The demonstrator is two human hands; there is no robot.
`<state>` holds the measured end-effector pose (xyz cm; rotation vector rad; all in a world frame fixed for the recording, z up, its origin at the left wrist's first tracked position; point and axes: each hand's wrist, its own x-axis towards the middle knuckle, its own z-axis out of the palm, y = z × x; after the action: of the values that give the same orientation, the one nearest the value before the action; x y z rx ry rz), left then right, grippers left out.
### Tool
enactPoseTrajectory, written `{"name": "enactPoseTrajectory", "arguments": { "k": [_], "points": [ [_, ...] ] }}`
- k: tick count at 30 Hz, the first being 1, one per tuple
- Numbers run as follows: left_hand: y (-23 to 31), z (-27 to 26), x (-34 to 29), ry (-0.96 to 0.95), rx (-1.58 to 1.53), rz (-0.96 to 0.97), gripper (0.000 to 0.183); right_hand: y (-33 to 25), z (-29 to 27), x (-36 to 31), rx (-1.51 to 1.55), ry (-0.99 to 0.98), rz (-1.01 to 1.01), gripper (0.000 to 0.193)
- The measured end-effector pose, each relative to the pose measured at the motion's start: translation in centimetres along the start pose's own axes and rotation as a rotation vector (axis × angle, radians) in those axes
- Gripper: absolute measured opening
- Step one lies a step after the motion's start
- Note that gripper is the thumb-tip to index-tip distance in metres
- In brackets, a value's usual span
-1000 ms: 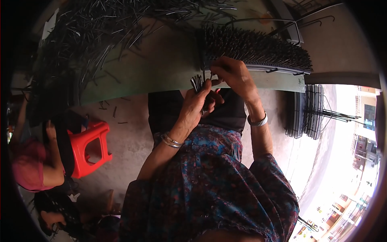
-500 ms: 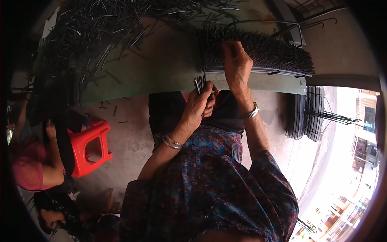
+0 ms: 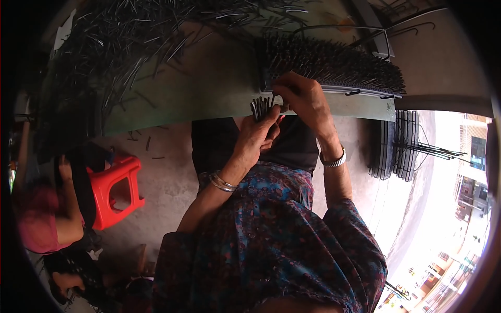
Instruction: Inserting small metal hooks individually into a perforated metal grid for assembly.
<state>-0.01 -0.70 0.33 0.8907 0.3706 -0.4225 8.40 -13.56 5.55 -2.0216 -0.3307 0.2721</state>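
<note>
My left hand (image 3: 257,136) is closed round a small bundle of thin, short dark rods (image 3: 259,108), whose ends stick up above the fingers. Just beside the bundle, my right hand (image 3: 309,103) bends over with thumb and forefinger pinched on a single thin rod (image 3: 273,97). Whether this rod is clear of the bundle I cannot tell. Behind my right hand lies a long dark rack (image 3: 339,65), densely filled with upright rods, along the front edge of the greenish tabletop (image 3: 219,91).
A large heap of loose dark rods (image 3: 125,57) covers the table's left and back. Bent wire hooks (image 3: 417,28) stand behind the rack. Wire racks (image 3: 394,148) stand at the right below the table. On the left are a red stool (image 3: 117,190) and a person in pink (image 3: 44,219).
My right hand has come down from above the rack toward me and left, to the rods in my left hand. My left hand has hardly moved.
</note>
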Motion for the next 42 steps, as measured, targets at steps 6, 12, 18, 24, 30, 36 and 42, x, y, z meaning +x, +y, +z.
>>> {"name": "enactPoseTrajectory", "arguments": {
  "k": [6,12,18,24,30,36,42],
  "points": [
    [-1.0,-0.3,0.7,0.100,-0.174,0.065,0.033,-0.2,-0.6,0.7,-0.211,0.419,-0.120,0.010],
    [-0.1,-0.1,0.3,0.034,-0.198,-0.008,0.033,2.0,0.5,2.7,-0.391,0.677,-0.436,0.007],
    [-0.8,-0.8,0.8,0.053,-0.185,0.044,0.025,2.7,1.4,2.8,-0.448,0.545,-0.469,0.009],
    [-0.4,-0.4,0.4,0.055,-0.150,0.080,0.024,1.3,1.0,2.4,-0.428,0.488,-0.398,0.012],
    [0.1,0.1,0.0,0.126,-0.060,0.018,0.028,3.2,0.6,2.9,-0.471,0.437,-0.383,0.014],
    [0.4,0.1,-0.2,0.106,-0.086,0.047,0.029,0.0,-0.1,0.4,-0.260,0.254,-0.131,0.016],
    [-0.2,0.5,0.1,0.103,-0.086,0.143,0.031,1.1,0.0,-0.5,-0.028,-0.051,-0.027,0.018]
  ]
}}
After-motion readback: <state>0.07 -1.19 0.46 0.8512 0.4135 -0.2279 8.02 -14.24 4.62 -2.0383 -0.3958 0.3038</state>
